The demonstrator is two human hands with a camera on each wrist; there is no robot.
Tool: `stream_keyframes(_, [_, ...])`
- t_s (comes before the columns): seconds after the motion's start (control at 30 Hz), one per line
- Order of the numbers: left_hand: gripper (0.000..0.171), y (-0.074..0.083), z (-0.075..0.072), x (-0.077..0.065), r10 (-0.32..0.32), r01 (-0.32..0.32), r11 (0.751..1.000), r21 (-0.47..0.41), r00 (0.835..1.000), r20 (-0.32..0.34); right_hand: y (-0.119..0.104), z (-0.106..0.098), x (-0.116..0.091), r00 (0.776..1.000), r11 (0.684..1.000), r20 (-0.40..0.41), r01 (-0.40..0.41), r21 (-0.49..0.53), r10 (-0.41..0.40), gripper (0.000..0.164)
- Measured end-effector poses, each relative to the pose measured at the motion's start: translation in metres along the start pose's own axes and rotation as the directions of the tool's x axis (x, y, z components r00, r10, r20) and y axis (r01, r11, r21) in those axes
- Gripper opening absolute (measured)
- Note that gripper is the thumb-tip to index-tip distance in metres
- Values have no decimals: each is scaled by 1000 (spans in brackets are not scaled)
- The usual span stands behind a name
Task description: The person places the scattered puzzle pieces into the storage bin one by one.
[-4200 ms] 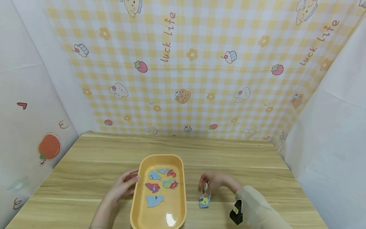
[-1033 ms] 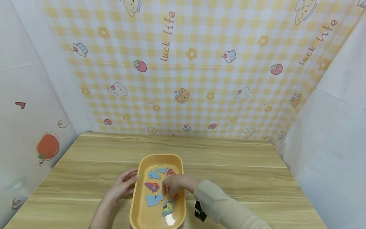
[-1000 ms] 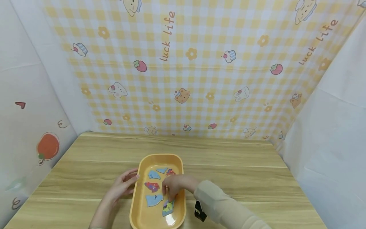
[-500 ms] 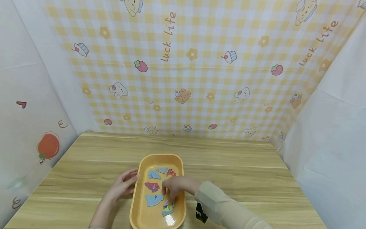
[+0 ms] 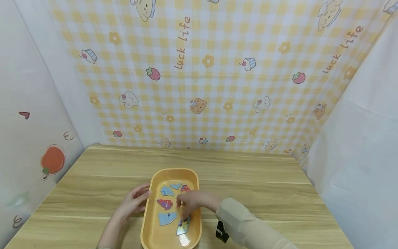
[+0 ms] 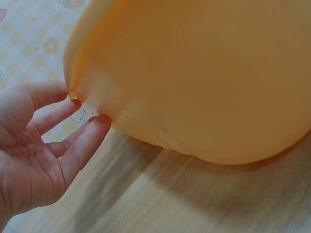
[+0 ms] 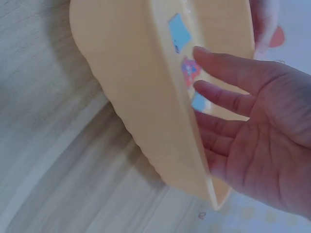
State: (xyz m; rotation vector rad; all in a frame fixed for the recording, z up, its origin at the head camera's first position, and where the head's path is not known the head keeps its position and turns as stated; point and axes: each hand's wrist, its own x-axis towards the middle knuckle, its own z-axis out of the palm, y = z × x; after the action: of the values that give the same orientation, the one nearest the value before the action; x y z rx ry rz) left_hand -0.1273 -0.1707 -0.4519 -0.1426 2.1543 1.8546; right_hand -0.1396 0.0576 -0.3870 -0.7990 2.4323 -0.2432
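A yellow-orange tray with rounded corners stands on the wooden table. My left hand touches its left side, fingertips at the rim and outer wall, as the left wrist view also shows. My right hand reaches over the right wall into the tray, fingertips at a blue, yellow and purple puzzle piece on the tray's floor. In the right wrist view the thumb and index finger are apart with nothing between them. A green-yellow piece seen earlier is hidden under this hand.
Other flat, irregular pieces lie in the tray: a red-purple one, a large blue one, two smaller blue ones and a red one. A black strap device hangs at the right sleeve. A checked cloth closes the back.
The right hand has carried the blue, yellow and purple piece from the table, right of the tray, into the tray's lower right. Over the last second it moves only slightly. The left hand stays put.
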Motion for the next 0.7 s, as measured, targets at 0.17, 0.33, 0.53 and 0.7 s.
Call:
stream_keyframes(0.17, [55, -3, 0, 2, 7, -7, 1000, 22, 1000, -18, 11, -9, -8, 987, 979, -131, 117, 165, -96, 16])
stream_keyframes(0.33, [51, -9, 0, 1, 79, -75, 996, 51, 994, -72, 29, -12, -17, 949, 898, -288, 235, 371, -130, 18])
stream_keyframes(0.53, [43, -12, 2, -4, 126, -114, 990, 82, 979, -161, 56, -4, -32, 886, 882, -460, 262, 391, -59, 20])
stream_keyframes(0.7, [36, -10, 0, -8, 203, -154, 961, 231, 958, -204, 78, 9, -42, 839, 848, -541, 250, 468, 52, 23])
